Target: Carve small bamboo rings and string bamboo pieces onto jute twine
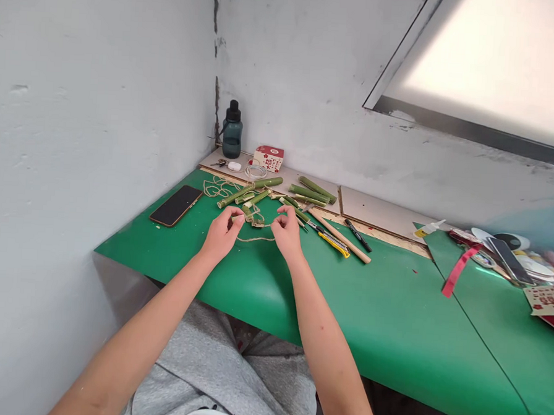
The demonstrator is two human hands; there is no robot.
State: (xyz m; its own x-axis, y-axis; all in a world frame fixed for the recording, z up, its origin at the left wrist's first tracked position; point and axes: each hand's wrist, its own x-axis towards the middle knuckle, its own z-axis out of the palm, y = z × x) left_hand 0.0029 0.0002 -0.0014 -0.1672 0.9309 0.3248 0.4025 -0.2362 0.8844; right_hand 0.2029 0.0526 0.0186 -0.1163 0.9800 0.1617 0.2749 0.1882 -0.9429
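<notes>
My left hand (223, 232) is closed in a pinch over the green mat, with a small pale strip showing at its fingertips. Beside it, my right hand (287, 234) pinches a length of twine (257, 239) that sags between both hands. A cut bamboo piece (247, 213) with twine looped about it lies just beyond the fingers; whether it touches the left hand I cannot tell. Longer green bamboo pieces (266, 183) rest behind, along with a loose tangle of twine (217, 186).
A phone (176, 205) lies to the left. At the right are a yellow utility knife (334, 244), a wooden-handled tool (344, 239) and a black marker (358, 234). A water bottle (233, 131) and a red-and-white box (268, 159) stand at the back. Clutter fills the far right.
</notes>
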